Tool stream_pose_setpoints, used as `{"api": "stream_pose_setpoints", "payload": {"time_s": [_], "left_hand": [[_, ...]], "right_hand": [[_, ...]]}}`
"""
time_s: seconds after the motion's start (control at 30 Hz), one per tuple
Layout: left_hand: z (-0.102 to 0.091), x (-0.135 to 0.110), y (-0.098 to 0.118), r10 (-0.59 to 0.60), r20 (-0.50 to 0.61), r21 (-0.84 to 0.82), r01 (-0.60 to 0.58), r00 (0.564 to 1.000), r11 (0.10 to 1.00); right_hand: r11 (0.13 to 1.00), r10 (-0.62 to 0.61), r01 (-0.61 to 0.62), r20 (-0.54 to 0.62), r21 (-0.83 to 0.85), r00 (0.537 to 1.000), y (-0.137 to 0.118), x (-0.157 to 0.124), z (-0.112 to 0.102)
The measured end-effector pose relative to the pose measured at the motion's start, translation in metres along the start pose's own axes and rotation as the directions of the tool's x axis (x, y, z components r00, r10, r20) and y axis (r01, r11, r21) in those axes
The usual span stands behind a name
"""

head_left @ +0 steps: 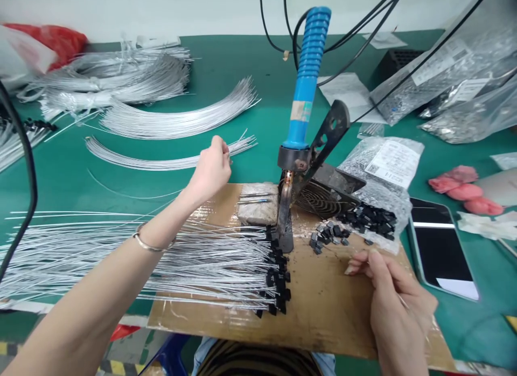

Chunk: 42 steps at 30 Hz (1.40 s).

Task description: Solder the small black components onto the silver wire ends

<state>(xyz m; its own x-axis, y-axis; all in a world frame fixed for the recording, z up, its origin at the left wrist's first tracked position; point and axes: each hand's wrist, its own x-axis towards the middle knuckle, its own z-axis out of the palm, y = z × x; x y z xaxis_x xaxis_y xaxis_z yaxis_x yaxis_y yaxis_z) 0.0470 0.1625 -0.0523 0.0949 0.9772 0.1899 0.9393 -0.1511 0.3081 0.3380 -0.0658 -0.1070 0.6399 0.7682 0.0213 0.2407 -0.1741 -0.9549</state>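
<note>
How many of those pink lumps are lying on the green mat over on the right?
3 pink lumps, clustered on the green mat just right of the phone: the rear one, the middle one and the front one. The plastic bags behind may hide more.

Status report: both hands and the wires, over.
Left hand pinching loose wires. Right hand beside black parts, grip unclear. Soldering iron upright between the hands.
</note>
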Motion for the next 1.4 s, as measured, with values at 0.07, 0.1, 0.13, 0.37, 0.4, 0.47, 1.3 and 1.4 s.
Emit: {"api": "stream_pose_setpoints", "payload": {"time_s": [0.07, 0.1, 0.13, 0.37, 0.4, 0.47, 1.3, 1.4], "left_hand": [[-0.021, -0.008, -0.002, -0.02, -0.033, -0.051, 0.018, 0.999, 0.999], [-0.033, -0.015, -0.001, -0.024, -0.048, -0.067, 0.021, 0.999, 0.998], [-0.045, -0.024, 0.0, -0.03, -0.065, -0.074, 0.025, 0.997, 0.997], [-0.103, -0.103, 0.005, -0.025, 0.326, -0.394, 0.16, 0.945, 0.905], [-0.103, -0.114, 0.005, 0.008, 0.444, -0.472, 0.226, 0.896, 0.852], [-0.096, -0.133, 0.007, 0.061, 0.567, -0.548, 0.321, 0.822, 0.773], [-0.054, -0.178, 0.032, 0.087, 0.545, -0.66, 0.363, 0.834, 0.657], [-0.056, -0.178, 0.033, 0.069, 0.589, -0.638, 0.411, 0.805, 0.651]], "right_hand": [[1.0, -0.003, 0.003, 0.005, 0.02, 1.0, 0.0, 0.0, 0.0], [1.0, -0.005, 0.004, 0.009, 0.029, 1.0, 0.0, 0.0, 0.0], [0.999, -0.006, 0.005, 0.011, 0.035, 1.0, 0.001, 0.0, -0.001], [0.94, 0.028, -0.044, 0.052, 0.338, 0.998, 0.005, -0.006, -0.003], [0.932, 0.027, -0.052, 0.073, 0.358, 0.997, 0.002, -0.01, -0.002], [0.943, 0.026, -0.069, 0.134, 0.326, 0.991, -0.007, -0.02, 0.001], [0.935, 0.003, -0.221, 0.619, 0.276, 0.785, -0.05, -0.053, 0.043], [0.928, 0.018, -0.252, 0.644, 0.273, 0.765, -0.051, -0.051, 0.043]]}}
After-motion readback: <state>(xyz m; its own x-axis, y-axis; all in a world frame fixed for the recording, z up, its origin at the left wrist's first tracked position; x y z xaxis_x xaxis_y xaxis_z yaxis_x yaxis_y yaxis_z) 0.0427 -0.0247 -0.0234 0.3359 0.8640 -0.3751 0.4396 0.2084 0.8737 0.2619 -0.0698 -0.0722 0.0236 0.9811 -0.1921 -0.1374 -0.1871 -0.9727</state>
